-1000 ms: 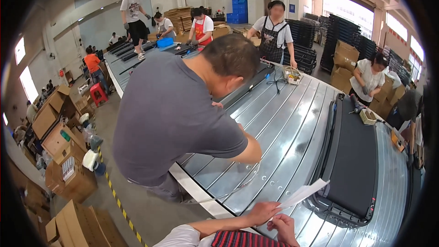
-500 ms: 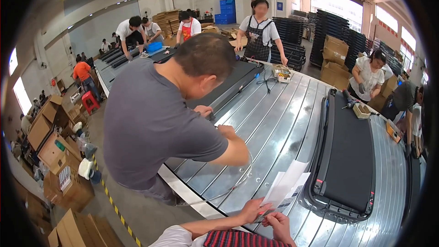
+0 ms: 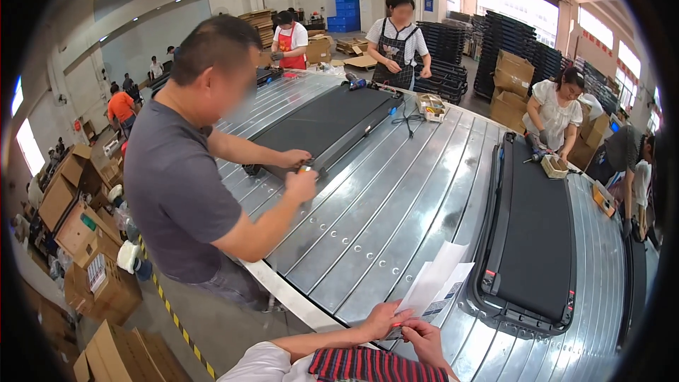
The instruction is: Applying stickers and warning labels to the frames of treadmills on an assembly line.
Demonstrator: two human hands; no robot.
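Several white printed sheets (image 3: pixel 433 284) fan out above the metal table near its front edge. My left hand (image 3: pixel 382 320) is closed on their lower left end. My right hand (image 3: pixel 424 341) is closed in a pinch at the sheets' lower corner, beside a small red mark or piece. Whether it grips a sheet or something smaller is hard to see. Right of the papers lies a long black panel unit (image 3: pixel 534 247) with a dark frame and red tabs at its near corners.
On the left a co-worker in a grey shirt (image 3: pixel 180 170) holds a small tool at a second black panel (image 3: pixel 325 127). Small parts boxes (image 3: pixel 431 107) stand on the ribbed metal table (image 3: pixel 396 191). Other people work along its far and right sides. Cardboard boxes (image 3: pixel 106 290) crowd the left floor.
The co-worker in grey has straightened up and moved left, hands now at the near end of the second panel. My hands and the sheets have shifted slightly; the right hand is nearer the left.
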